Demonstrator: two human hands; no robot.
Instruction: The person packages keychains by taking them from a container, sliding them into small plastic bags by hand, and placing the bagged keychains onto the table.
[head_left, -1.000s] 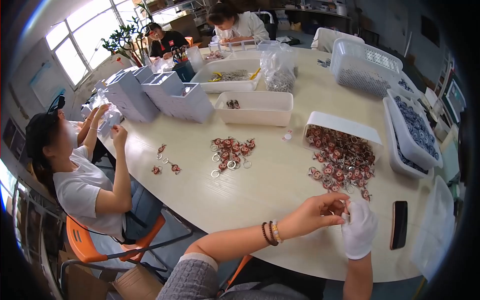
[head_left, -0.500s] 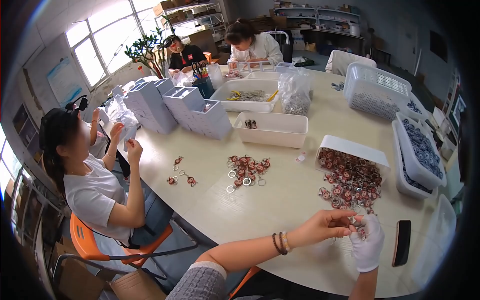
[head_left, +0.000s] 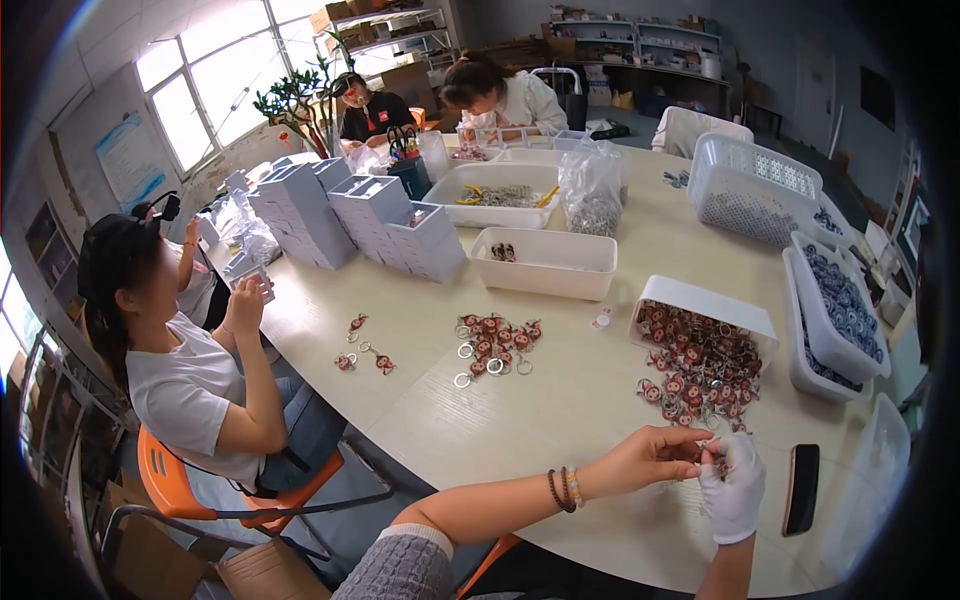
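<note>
Pinched in the gloved right hand (head_left: 732, 492) is a small reddish piece (head_left: 721, 464), mostly hidden by the fingers. The bare left hand (head_left: 652, 457) meets it from 9 o'clock, thumb and forefinger curved towards the glove; whether that grip closes on anything, I cannot tell. The step in hand looks like fine two-handed work on this one piece, held just above the tabletop (head_left: 560, 460). Whatever the next move, a piece so small seems to call for a steady pinch on the right and light, precise fingertips on the left.

Going by the clock from the joined hands, a phone (head_left: 801, 490) lies near, between 3 and 4. Just beyond the fingers, at 12, a heap of red charms with rings (head_left: 698, 375) spills from a tipped white bin (head_left: 710, 300). Farther off, a smaller cluster of charms (head_left: 497, 345) sits at 10, with a few loose charms (head_left: 384, 364) past it. Tubs of blue-grey pieces (head_left: 842, 300) stand at 1, and a white tray (head_left: 545, 280) near 11. Beyond, a co-worker (head_left: 190, 370) sits between 9 and 10; two more people (head_left: 508, 105) (head_left: 378, 115) are at the far side, near 11.
</note>
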